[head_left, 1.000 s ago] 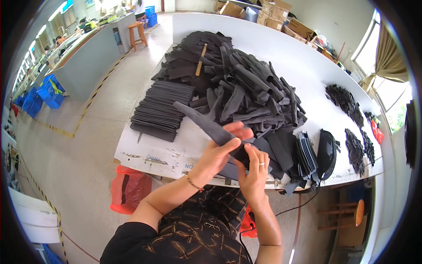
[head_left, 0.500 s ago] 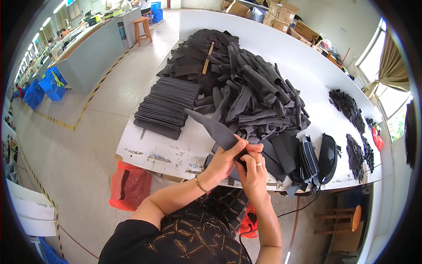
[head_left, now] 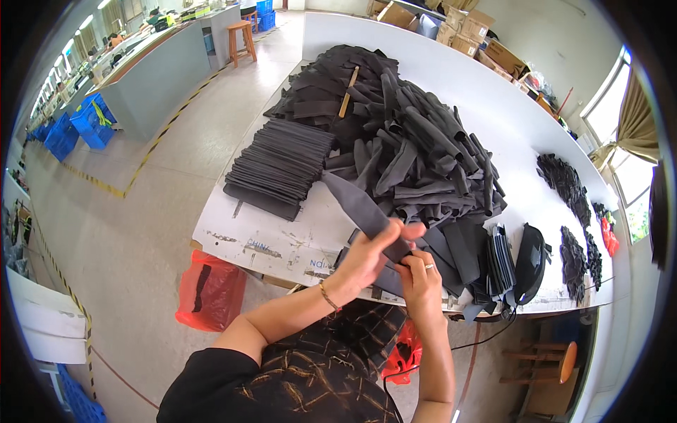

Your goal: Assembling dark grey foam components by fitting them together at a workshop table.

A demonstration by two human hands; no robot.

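Note:
A long dark grey fabric strip [head_left: 355, 204] slants across my hands, its pointed far end reaching up-left toward a neat stack. My left hand [head_left: 370, 255] is around the middle of the strip, thumb on the near side and fingers stretched past it to the right, slightly blurred. At the strip's lower end, my right hand [head_left: 421, 285] pinches the fabric between thumb and bent fingers. Just beyond lie a row of folded dark strips [head_left: 278, 166] and a large loose heap of strips [head_left: 416, 151]. More flat dark pieces [head_left: 462, 254] lie right of my hands.
A wooden stick [head_left: 348, 92] rests on the heap. Upright folded pieces [head_left: 500, 261] and a black pouch [head_left: 530, 264] stand at the table's [head_left: 236, 236] right front. Small dark bundles [head_left: 562, 182] lie farther right. A red bag [head_left: 210, 292] and a stool [head_left: 566, 363] are below.
The view has shifted slightly, so the table appears a little farther right. My left fingers have straightened over the strip, and my right hand has moved slightly down and right along it.

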